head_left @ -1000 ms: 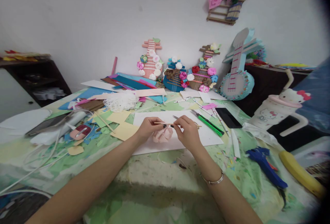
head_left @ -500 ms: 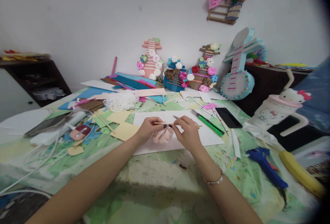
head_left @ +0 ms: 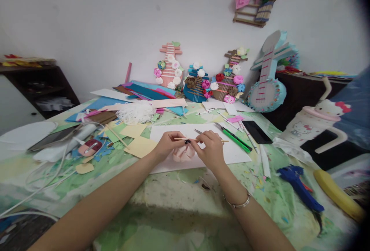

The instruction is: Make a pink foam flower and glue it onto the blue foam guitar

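My left hand (head_left: pixel 170 146) and my right hand (head_left: pixel 210 149) meet over a white sheet (head_left: pixel 231 154), each pinching a thin wooden stick (head_left: pixel 179 139) that lies crosswise between them. The stick's far end pokes out to the right of my right hand. A pale pink crumpled paper flower (head_left: pixel 183 154) is just below the stick, between the hands; its upper part is hidden by the fingers. A slim pointed metal tool (head_left: pixel 198 131) sticks out beside my right fingers; whether they hold it cannot be made out.
Right of the sheet are a green cutter (head_left: pixel 237 140), a black phone (head_left: pixel 256 131), a blue glue gun (head_left: pixel 299 185) and a white cup (head_left: pixel 302 124). Yellow paper (head_left: pixel 138 148), white shreds (head_left: pixel 135 112) and cables lie left. Flower-covered paper instruments (head_left: pixel 170 70) stand behind.
The fingertips of both hands have drawn slightly closer together on the stick. Otherwise the scene only shifts slightly with the camera.
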`<action>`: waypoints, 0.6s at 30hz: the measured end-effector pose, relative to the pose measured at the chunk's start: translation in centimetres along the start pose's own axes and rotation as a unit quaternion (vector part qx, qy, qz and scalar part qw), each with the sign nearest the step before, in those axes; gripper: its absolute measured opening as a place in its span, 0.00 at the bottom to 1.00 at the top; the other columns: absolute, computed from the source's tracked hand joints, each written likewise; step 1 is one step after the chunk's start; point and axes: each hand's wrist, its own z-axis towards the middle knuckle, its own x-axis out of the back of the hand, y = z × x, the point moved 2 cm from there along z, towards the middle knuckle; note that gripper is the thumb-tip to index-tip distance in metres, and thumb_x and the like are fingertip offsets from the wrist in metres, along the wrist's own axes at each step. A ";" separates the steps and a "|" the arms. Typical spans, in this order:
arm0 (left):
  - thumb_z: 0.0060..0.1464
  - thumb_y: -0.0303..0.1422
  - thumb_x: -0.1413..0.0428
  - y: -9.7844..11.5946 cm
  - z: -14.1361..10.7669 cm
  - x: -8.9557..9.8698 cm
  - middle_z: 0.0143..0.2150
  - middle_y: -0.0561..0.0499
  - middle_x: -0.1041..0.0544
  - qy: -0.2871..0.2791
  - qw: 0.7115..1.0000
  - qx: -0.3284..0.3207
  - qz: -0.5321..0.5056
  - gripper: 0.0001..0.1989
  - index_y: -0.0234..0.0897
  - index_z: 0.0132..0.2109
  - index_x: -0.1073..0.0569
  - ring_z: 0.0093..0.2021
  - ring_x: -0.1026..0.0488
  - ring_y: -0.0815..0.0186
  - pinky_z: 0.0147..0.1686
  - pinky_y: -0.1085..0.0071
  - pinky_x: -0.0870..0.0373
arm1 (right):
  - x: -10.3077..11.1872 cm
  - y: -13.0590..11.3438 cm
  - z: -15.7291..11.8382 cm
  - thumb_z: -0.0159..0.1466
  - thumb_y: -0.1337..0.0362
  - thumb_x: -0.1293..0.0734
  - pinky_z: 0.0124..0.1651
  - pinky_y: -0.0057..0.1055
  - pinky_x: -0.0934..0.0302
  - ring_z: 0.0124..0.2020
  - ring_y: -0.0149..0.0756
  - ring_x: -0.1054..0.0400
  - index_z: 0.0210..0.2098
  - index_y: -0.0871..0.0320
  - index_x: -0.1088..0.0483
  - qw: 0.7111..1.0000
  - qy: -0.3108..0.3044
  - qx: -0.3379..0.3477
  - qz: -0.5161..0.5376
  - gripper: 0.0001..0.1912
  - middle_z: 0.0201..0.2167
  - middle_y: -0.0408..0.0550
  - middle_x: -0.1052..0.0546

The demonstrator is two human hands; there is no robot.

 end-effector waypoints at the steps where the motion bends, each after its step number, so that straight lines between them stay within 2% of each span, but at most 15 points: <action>1: 0.39 0.32 0.34 -0.1 0.0 0.0 0.24 0.53 0.25 -0.002 1.000 -0.001 0.000 0.09 0.32 0.27 0.25 0.25 0.30 0.72 0.27 0.77 0.37 | 0.0 0.0 0.0 0.62 0.59 0.35 0.34 0.33 0.51 0.29 0.34 0.38 0.22 0.57 0.33 1.000 -0.001 -0.002 0.000 0.14 0.23 0.44 0.29; 11: 0.41 0.30 0.35 -0.2 -0.1 0.2 0.29 0.52 0.23 -0.030 1.000 -0.007 -0.001 0.08 0.33 0.30 0.25 0.30 0.28 0.70 0.32 0.76 0.34 | 0.2 0.1 0.0 0.62 0.59 0.34 0.35 0.34 0.52 0.30 0.34 0.38 0.23 0.57 0.33 1.000 -0.007 -0.013 0.010 0.13 0.23 0.44 0.30; 18: 0.44 0.32 0.36 -0.1 -0.2 0.2 0.28 0.51 0.23 -0.040 0.999 -0.023 0.016 0.07 0.32 0.31 0.23 0.29 0.29 0.71 0.30 0.77 0.35 | 0.1 0.3 -0.1 0.61 0.59 0.34 0.36 0.34 0.52 0.30 0.33 0.36 0.24 0.58 0.33 0.999 -0.003 -0.023 0.023 0.12 0.24 0.43 0.28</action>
